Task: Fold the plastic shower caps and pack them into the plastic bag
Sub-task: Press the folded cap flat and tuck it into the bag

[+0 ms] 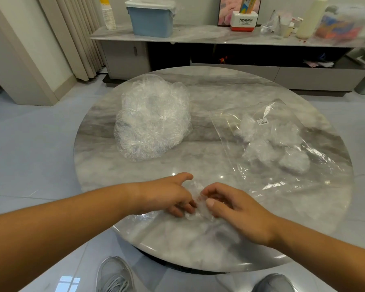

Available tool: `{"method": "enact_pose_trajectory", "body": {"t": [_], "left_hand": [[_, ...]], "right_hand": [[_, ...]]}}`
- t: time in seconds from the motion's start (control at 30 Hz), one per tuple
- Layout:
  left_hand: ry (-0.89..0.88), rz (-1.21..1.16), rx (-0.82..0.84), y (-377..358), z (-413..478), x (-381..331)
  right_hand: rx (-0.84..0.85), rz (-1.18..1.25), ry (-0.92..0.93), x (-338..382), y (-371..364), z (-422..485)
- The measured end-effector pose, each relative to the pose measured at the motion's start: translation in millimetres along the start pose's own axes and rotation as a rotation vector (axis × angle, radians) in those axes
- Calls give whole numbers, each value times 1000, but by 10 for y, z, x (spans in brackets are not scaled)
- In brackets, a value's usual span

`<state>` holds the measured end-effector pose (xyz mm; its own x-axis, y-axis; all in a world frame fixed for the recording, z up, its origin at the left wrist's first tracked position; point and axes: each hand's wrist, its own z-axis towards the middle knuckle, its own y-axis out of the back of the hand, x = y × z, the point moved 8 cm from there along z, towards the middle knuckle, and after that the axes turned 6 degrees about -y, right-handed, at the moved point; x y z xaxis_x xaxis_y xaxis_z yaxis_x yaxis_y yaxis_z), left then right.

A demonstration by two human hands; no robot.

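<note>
The round marble table (209, 98) carries everything, and its glossy top will likely let thin film slide when pushed. Ahead of the right hand (236, 209) and out to its far side lies the clear plastic bag (316, 165), flat and limp, with several folded caps (259, 151) showing through it as small white wads. Its mouth cannot be made out, so finding the open edge may take a feel along the rim. Ahead of the left hand (167, 197), well apart from it, sits the pile of unfolded shower caps (152, 121), puffed up, crinkled and see-through. It looks almost weightless and springy, and caps may cling together when one is lifted, so taking one by its gathered elastic rim seems best. Between the two hands, at the near side of the table, is the shower cap (198, 207) being worked, already bunched small. The left hand's fingers curl onto it with the thumb stretched away, and the right hand pinches it between thumb and fingertips. The film is soft and holds no crease, so it will probably spring open unless kept pressed flat.
</note>
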<state>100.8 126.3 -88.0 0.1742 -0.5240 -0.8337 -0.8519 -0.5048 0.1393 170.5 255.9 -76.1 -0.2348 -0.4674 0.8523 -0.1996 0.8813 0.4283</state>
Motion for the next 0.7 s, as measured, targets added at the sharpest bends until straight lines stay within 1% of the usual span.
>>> {"method": "enact_pose_trajectory", "body": {"t": [0.07,0.13,0.2,0.27,0.3,0.37,0.47,0.57,0.63,0.7], "left_hand": [[11,-80,-8,29,-31,-4],[28,-130,-53,88,-42,22],[9,-88,-170,227,-26,54],[-51,-9,-261,348,-6,39],[-83,18,-261,362,-2,10],[-118,58,-190,312,4,-49],[-104,174,-72,166,-19,-112],[-78,275,-66,106,16,-107],[-70,311,-120,129,45,-87],[-62,318,-163,150,47,-61]], "right_hand": [[29,-194,64,34,-27,-35],[78,-386,157,74,-96,-54],[130,-582,195,56,-190,-59],[157,-691,212,19,-253,-65],[161,-728,227,16,-278,-70],[161,-784,247,16,-307,-66],[160,-805,246,-9,-293,-55],[183,-788,256,-21,-283,-81],[154,-639,233,-17,-209,-100],[52,-368,166,-26,-66,-87]]}}
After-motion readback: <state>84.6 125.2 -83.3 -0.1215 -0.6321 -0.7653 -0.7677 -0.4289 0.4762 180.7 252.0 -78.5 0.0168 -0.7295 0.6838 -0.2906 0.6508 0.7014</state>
